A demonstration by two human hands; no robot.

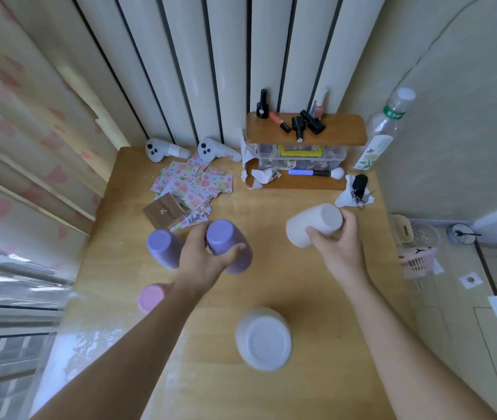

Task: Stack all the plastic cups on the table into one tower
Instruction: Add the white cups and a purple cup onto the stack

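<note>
My left hand [203, 257] grips a purple cup [229, 247], upside down, near the middle of the wooden table [317, 286]. A second purple cup [162, 248] stands upside down just left of that hand. A pink cup [150, 297] sits upside down at the table's left edge, partly hidden by my left forearm. My right hand [339, 245] holds a white cup [314, 224] tilted in the air, base toward the back right. Another white cup [264, 339] stands upside down close to me at the front middle.
Scattered picture cards [194, 184] and a brown packet [164, 210] lie behind the purple cups. Two grey controllers [162, 150] rest at the back. A small wooden shelf [306, 128] with nail-polish bottles, a clear box, a water bottle [383, 131] and keys [359, 184] crowd the back right.
</note>
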